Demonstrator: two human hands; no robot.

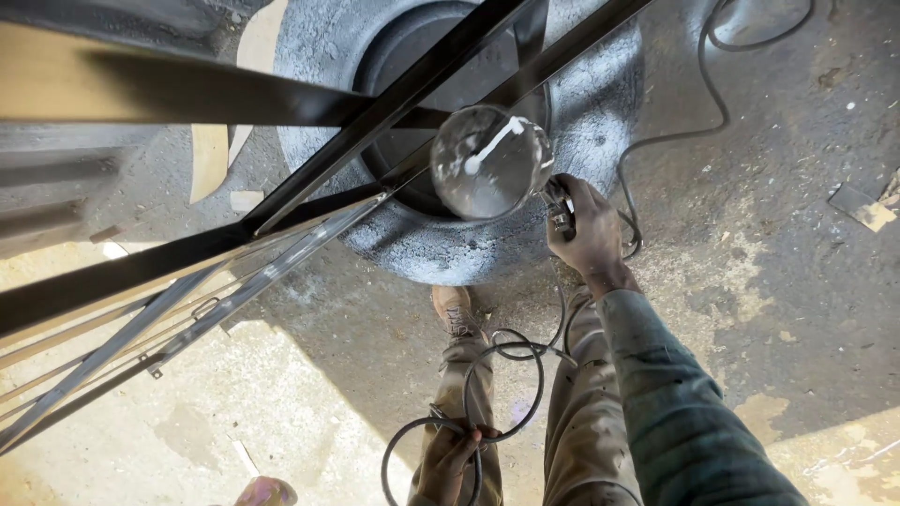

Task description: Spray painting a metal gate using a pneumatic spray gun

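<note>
Concrete floor (pixel 769 309), grey, dusty, sunny patch at bottom left. Big old tyre (pixel 600 103) on floor, speckled white with paint. Black metal frame (pixel 309 169) leans across tyre, thin bars run down to left. Black hose (pixel 511 375) loops over floor and legs. Spray gun (pixel 560 208) with round metal cup (pixel 490 161) sits over tyre, beside frame. Right hand (pixel 589 234) grip wrapped tight round spray gun. Left hand (pixel 450 454) grip closed round hose loop, low by knee.
</note>
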